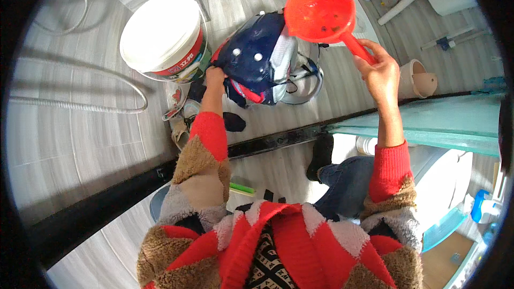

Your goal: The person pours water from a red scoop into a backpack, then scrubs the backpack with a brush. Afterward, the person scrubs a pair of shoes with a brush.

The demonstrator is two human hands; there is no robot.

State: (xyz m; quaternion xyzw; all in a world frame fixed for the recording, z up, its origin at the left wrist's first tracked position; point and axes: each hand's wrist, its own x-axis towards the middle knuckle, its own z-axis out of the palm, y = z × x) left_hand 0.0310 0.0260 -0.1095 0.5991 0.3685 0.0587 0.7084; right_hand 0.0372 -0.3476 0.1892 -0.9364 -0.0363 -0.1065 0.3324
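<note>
My right hand (380, 73) grips the handle of a red plastic water dipper (311, 8), raised over the bathroom floor. A few small dark bits show inside its bowl. My left hand (216, 77) is closed on the left edge of a navy backpack (251, 50) with white knobs, grey sides and red trim. The bag's surface looks wet and shiny. Its straps (309, 72) hang at the right side. The dipper's bowl overlaps the bag's upper right corner in view.
A large white paint bucket (160, 32) stands left of the bag, shoes (176, 102) below it. A black sill (277, 140) and a glass panel (433, 120) cross in front of me. Further right is a beige bucket (406, 78). A metal shower hose (80, 104) hangs at left.
</note>
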